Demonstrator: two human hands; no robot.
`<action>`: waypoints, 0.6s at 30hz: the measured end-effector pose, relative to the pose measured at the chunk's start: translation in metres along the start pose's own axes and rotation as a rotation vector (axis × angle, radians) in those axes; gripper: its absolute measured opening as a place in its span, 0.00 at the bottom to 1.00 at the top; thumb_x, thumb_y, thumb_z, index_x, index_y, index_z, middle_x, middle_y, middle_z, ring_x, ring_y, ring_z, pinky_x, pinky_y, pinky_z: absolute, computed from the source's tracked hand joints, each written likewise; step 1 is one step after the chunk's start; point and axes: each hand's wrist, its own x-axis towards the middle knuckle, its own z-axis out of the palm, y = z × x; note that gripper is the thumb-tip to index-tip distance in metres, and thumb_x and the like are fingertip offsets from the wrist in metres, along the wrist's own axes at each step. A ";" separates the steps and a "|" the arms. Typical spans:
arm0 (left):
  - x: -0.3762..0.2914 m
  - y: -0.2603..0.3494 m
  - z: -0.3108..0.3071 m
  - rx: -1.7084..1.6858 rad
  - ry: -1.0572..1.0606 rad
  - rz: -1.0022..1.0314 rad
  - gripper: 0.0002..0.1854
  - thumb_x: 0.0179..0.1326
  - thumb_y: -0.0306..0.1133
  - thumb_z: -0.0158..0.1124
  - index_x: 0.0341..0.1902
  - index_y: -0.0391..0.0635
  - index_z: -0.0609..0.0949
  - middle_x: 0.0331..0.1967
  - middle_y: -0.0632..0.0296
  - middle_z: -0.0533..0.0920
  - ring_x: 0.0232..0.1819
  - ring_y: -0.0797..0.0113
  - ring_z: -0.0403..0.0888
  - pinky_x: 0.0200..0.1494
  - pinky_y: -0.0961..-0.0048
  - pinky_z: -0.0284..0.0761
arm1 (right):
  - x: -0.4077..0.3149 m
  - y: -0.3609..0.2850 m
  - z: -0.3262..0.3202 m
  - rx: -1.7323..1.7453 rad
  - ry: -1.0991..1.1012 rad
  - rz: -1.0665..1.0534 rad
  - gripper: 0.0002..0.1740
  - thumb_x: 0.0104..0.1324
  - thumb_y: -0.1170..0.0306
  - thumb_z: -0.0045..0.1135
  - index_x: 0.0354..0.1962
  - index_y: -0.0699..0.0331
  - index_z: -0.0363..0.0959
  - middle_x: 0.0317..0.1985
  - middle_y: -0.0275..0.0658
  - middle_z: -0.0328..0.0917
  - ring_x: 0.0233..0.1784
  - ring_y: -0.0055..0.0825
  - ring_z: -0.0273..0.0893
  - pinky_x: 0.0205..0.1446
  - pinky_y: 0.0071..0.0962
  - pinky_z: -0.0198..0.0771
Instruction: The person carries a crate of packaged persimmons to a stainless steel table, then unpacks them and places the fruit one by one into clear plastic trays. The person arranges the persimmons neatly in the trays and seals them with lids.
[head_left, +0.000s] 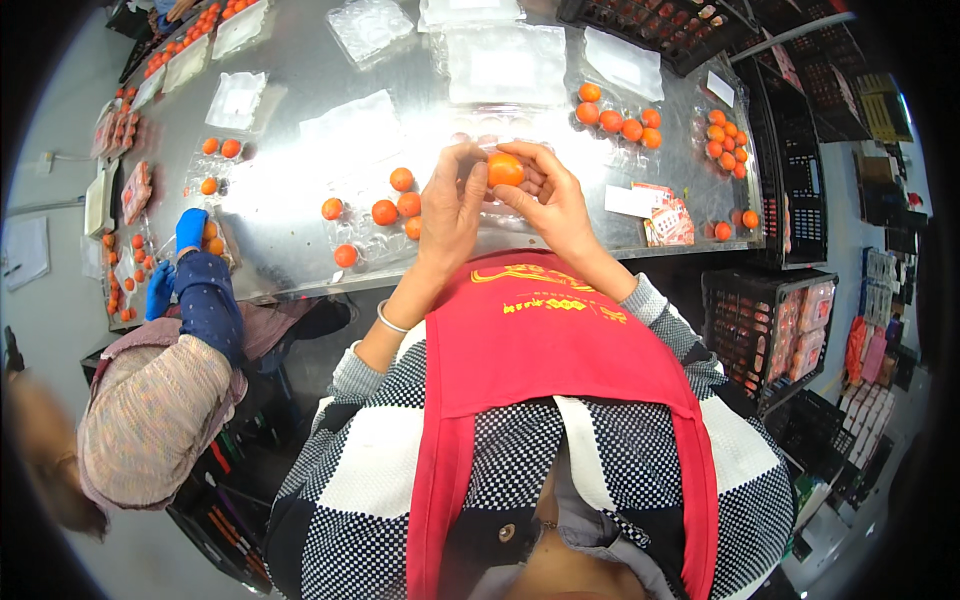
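An orange fruit, perhaps a tomato or persimmon, is held up between my two hands above the metal table. My right hand has its thumb and forefinger around the fruit's right side. At its left side are the thumb and curled fingers of my left hand. Behind and below the hands lies a clear plastic tray with rounded hollows, partly hidden by them. Left of my left hand, several orange-red fruits rest in and around another clear tray.
A co-worker's blue-gloved hand reaches over fruit at left. Stacked clear packs stand at the back. Trayed fruits, printed cards and a black crate are on the right half. More black crates border the table's right end.
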 end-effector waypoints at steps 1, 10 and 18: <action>0.000 -0.001 0.000 -0.034 -0.010 0.009 0.13 0.77 0.33 0.57 0.57 0.40 0.72 0.45 0.60 0.80 0.41 0.74 0.81 0.41 0.77 0.81 | 0.000 0.000 -0.001 0.015 -0.006 0.026 0.29 0.66 0.80 0.66 0.63 0.70 0.67 0.56 0.42 0.78 0.58 0.26 0.80 0.60 0.26 0.78; 0.001 0.012 -0.003 -0.134 -0.010 -0.171 0.11 0.75 0.32 0.60 0.54 0.40 0.73 0.49 0.60 0.78 0.48 0.74 0.80 0.48 0.76 0.80 | 0.003 -0.002 -0.001 -0.354 0.026 -0.236 0.26 0.62 0.79 0.68 0.58 0.66 0.71 0.53 0.41 0.80 0.55 0.30 0.82 0.60 0.30 0.77; 0.006 0.009 0.000 -0.241 0.050 -0.174 0.08 0.74 0.31 0.61 0.48 0.39 0.75 0.40 0.62 0.81 0.38 0.76 0.81 0.42 0.77 0.81 | 0.005 -0.001 -0.001 -0.451 0.063 -0.336 0.25 0.59 0.77 0.71 0.54 0.64 0.74 0.52 0.42 0.80 0.51 0.33 0.83 0.55 0.30 0.78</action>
